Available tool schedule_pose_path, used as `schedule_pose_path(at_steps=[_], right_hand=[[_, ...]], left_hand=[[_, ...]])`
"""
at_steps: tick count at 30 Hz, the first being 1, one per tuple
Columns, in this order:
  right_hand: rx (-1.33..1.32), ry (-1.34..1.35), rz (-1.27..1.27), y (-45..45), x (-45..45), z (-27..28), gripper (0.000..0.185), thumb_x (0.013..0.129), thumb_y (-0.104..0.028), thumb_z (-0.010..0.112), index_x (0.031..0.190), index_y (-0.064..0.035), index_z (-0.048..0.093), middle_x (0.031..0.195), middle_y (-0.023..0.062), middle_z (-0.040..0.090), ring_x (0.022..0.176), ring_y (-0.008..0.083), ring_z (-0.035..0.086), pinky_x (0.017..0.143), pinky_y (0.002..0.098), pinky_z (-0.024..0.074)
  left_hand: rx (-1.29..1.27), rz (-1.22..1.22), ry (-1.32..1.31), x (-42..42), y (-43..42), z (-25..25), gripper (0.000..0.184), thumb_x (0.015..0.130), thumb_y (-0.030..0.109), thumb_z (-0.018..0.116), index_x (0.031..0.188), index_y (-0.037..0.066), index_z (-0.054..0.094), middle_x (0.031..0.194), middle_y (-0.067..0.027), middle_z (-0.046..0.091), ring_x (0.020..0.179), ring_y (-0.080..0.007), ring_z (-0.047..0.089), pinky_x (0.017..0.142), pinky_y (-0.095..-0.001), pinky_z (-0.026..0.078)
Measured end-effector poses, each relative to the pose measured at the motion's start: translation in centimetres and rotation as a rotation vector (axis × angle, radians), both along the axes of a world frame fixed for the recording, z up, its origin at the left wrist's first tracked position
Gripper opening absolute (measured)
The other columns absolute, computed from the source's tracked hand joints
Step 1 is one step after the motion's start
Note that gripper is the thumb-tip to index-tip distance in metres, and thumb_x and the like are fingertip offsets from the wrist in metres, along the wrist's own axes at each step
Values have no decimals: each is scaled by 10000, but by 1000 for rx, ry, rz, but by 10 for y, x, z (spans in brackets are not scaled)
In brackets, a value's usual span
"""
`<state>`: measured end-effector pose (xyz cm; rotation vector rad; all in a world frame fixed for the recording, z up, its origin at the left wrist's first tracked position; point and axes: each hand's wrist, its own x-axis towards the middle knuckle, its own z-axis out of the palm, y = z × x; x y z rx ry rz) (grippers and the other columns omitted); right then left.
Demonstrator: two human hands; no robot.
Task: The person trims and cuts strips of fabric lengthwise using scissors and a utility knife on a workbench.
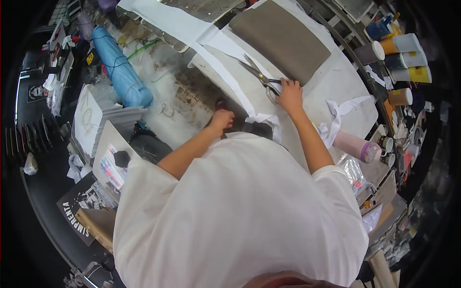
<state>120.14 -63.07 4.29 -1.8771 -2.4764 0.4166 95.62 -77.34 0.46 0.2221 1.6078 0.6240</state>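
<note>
My right hand [290, 97] is at the black handles of a pair of scissors [260, 75], its fingers closed about one loop. The scissors lie over the white table surface with their blades apart, pointing away to the left. Just beyond that hand sits a folded grey-brown piece of material [283, 41]. My left hand [223, 119] is closed in front of my body, off the table's near edge; what it holds, if anything, is hidden. A long white strip [225, 77] runs along the table edge between the hands.
White scraps [341, 113] and a pink bottle [353, 146] lie to the right. Several tubs and cups [407, 43] line the shelf at far right. A blue wrapped roll [120, 67] leans at left, near a white box [89, 120].
</note>
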Motion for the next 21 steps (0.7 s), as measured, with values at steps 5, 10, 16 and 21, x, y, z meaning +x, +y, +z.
schedule_pose_path(at_steps=[5, 10, 16, 21], right_hand=[[88, -50, 54, -6, -6, -16, 373, 788, -120, 589, 1157, -75, 617, 1064, 147, 629, 1104, 309, 508, 942, 497, 368], [10, -132, 24, 3, -13, -13, 250, 831, -127, 545, 1059, -80, 636, 952, 146, 662, 986, 320, 590, 893, 505, 384], [1, -2, -42, 12, -19, 0, 189, 781, -165, 614, 926, -50, 654, 824, 207, 654, 768, 398, 639, 701, 498, 493], [-315, 22, -2, 23, -3, 17, 309, 702, -143, 657, 992, -39, 679, 755, 181, 659, 684, 329, 643, 645, 443, 495]], left_hand=[[226, -2, 87, -31, 45, 16, 193, 794, 196, 678, 878, 27, 638, 813, -70, 632, 752, -154, 612, 592, -295, 497], [344, -129, 700, -74, 121, 10, 313, 801, 302, 710, 924, 16, 672, 857, -128, 684, 798, -251, 655, 715, -351, 527], [243, 123, 993, -110, 190, -6, 666, 710, 421, 801, 1132, -36, 561, 1193, -212, 550, 1130, -406, 522, 943, -440, 446], [13, 114, 832, -143, 208, 10, 558, 765, 520, 717, 1052, 41, 712, 1262, -166, 547, 1171, -404, 493, 1062, -590, 254]])
